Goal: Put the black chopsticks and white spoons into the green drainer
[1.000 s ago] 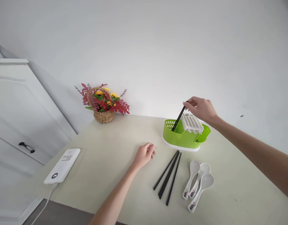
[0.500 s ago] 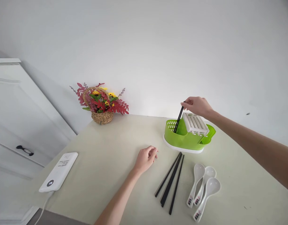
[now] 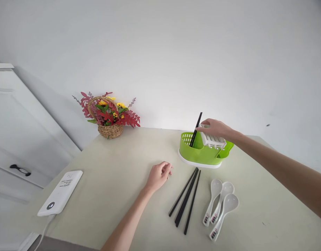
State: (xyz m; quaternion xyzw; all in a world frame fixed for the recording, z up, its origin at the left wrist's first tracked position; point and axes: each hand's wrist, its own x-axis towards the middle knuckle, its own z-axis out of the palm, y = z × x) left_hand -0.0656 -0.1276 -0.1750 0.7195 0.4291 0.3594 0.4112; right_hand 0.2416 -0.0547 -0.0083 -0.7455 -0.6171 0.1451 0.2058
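Observation:
My right hand (image 3: 214, 127) is closed with its thumb and fingertips at the middle of a pair of black chopsticks (image 3: 199, 120), just over the white slotted top (image 3: 215, 141) of a green cutlery holder (image 3: 194, 153). The chopsticks lean upright in the holder's left compartment, which has a perforated wall. Resting on the table, my left hand (image 3: 158, 175) has its fingers curled together, with nothing visible in them. In front of the holder lie several loose black chopsticks (image 3: 186, 200). To their right are three white spoons (image 3: 230, 203), overlapping, with labels on their handles.
A wicker basket of red and yellow flowers (image 3: 110, 130) stands at the back left against the wall. On the left of the pale table (image 3: 110, 181) lies a white device (image 3: 60, 193) with a cable. A white cabinet (image 3: 21, 122) is beyond the table's left edge.
My right hand has slid down from the tops of the chopsticks, which now stick up above it. My left hand stays on the table. The whole view has shifted slightly.

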